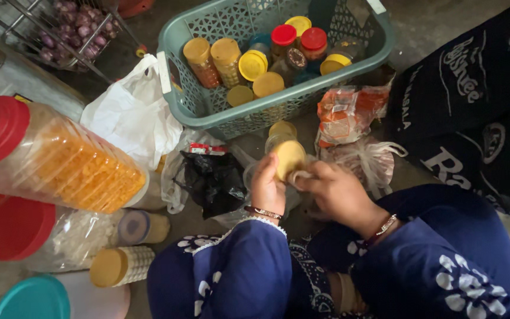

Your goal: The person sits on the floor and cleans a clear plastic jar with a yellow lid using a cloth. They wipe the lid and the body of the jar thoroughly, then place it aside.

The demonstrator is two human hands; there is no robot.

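on the floor, two hands around a yellow-lidded jar

from the head camera, looking down past dark blue embroidered sleeves, the left hand [265, 184] curls around the side of a small clear plastic jar with a round yellow lid [289, 158]. the fingers are closed on the jar's body, thumb side toward the lid. the right hand [333, 190] meets it from the other side, fingertips pinched at the lid's lower edge; whether they grip the lid itself or a bit of pale wrapping there i cannot tell.

the jar sits just in front of the knees, near a grey-green plastic lattice basket [179, 100] full of other yellow- and red-capped jars. it is tipped over, its long axis running roughly toward the camera, so the lid's flat face points up at the viewer.

handling it well, as i judge it, means the left hand holding the body steady while the right works only at the rim, keeping the jar from tilting further.

around it: a crumpled black plastic bag [215, 180], a white plastic bag [131, 118], an orange printed packet [343, 115], and a large clear jar of yellow snacks with a red lid [60, 159] lying on its side.
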